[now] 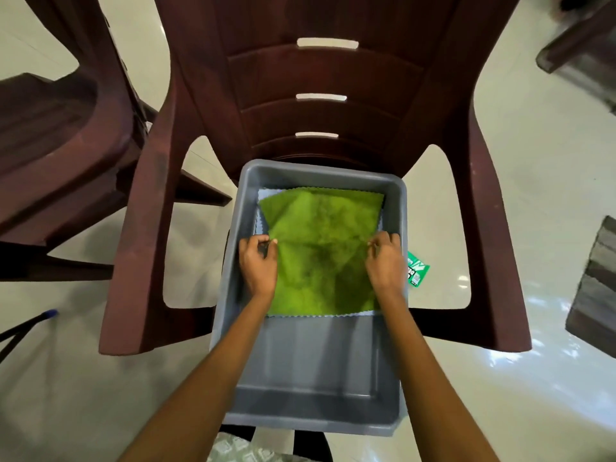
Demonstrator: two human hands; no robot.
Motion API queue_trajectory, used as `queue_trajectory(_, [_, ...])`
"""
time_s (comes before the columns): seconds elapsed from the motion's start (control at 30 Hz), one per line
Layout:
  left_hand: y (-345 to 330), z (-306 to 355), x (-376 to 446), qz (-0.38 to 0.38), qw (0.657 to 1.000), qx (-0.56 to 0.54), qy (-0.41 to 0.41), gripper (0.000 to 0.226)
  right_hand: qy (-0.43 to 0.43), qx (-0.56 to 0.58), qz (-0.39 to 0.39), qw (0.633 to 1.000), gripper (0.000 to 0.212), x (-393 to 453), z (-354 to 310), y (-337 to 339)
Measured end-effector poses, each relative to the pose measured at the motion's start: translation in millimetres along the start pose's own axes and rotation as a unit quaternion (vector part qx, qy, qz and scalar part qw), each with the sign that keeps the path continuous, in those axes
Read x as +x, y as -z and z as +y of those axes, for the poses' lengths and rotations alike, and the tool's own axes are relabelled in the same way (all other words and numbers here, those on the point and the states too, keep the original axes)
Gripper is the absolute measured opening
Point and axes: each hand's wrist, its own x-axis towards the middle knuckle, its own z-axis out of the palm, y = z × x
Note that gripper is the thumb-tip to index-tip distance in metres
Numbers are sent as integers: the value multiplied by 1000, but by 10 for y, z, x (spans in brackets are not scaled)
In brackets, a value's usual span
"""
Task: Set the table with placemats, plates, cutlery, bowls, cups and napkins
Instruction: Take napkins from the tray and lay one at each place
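A green cloth [321, 248] with zigzag edges lies spread in a grey plastic tub [310, 378] on the seat of a maroon plastic chair [320, 81]. A white cloth edge [353, 315] peeks out beneath the green one. My left hand [258, 263] pinches the green cloth's left edge. My right hand [385, 260] pinches its right edge. Both edges are lifted and creased toward the hands. The near half of the tub shows bare grey bottom.
A second maroon chair [56, 135] stands at the left. A small green packet [416, 270] lies on the pale tiled floor right of the tub. Dark furniture pieces [593, 278] sit at the right edge. A blue-tipped object [50, 313] is at lower left.
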Motion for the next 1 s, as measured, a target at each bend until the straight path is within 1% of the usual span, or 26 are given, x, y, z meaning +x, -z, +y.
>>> queue_trajectory(0.03, [34, -23, -45, 2, 1000, -18, -11, 9, 19, 18, 13, 1000, 16, -54, 34, 70])
queue_trajectory(0.1, [112, -84, -129, -9, 999, -52, -2, 12, 31, 54, 14, 998, 13, -133, 112, 153])
queue_trajectory(0.17, [209, -101, -235, -49, 996, -68, -8, 14, 51, 75, -6, 996, 12, -166, 165, 143])
queue_trajectory(0.23, [298, -16, -334, -107, 988, -110, -20, 15, 101, 74, -49, 991, 23, -168, 148, 88])
queue_trajectory(0.3, [353, 84, -375, -163, 972, -168, -7, 23, 170, 30, -94, 981, 41, -170, 90, -3])
queue_trajectory(0.33, [378, 136, -375, -186, 961, -203, 8, 22, 196, -1, -105, 975, 48, -162, 54, -55])
queue_trajectory(0.4, [422, 217, -351, -226, 931, -282, 46, 16, 209, -62, -116, 969, 59, -126, -10, -133])
queue_trajectory(0.43, [447, 254, -341, -232, 918, -315, 67, 13, 201, -86, -119, 968, 59, -88, -17, -164])
queue_trajectory(0.47, [464, 272, -333, -230, 909, -339, 79, 11, 193, -107, -117, 968, 55, -46, -15, -171])
queue_trajectory(0.5, [485, 283, -322, -216, 908, -348, 88, 10, 186, -121, -115, 968, 48, 7, -1, -163])
queue_trajectory(0.53, [510, 294, -315, -195, 913, -346, 94, 10, 182, -128, -112, 969, 41, 58, 20, -132])
queue_trajectory(0.6, [585, 279, -305, -135, 935, -319, 80, 11, 186, -113, -113, 969, 30, 129, 93, -24])
queue_trajectory(0.67, [691, 264, -346, -88, 954, -283, 56, 12, 198, -61, -121, 971, 21, 99, 203, 141])
queue_trajectory(0.73, [826, 214, -453, -77, 966, -244, 27, 4, 184, 32, -133, 973, 11, -56, 315, 362])
queue_trajectory(0.77, [901, 171, -520, -76, 970, -229, 14, 4, 168, 82, -137, 973, 6, -162, 376, 482])
queue_trajectory(0.8, [978, 103, -577, -76, 972, -220, 5, 4, 144, 129, -144, 971, 4, -279, 429, 606])
queue_trajectory(0.83, [1056, 27, -624, -77, 973, -217, 2, 2, 123, 172, -154, 965, 7, -387, 496, 708])
queue_trajectory(0.9, [1184, -121, -693, -71, 974, -217, 7, 10, 117, 205, -161, 958, 13, -538, 611, 814])
queue_trajectory(0.97, [1254, -230, -752, -81, 972, -219, 8, 19, 147, 172, -163, 960, 12, -592, 680, 761])
queue_trajectory(1.0, [1265, -245, -783, -89, 971, -224, 11, 22, 172, 141, -174, 959, 17, -608, 654, 694])
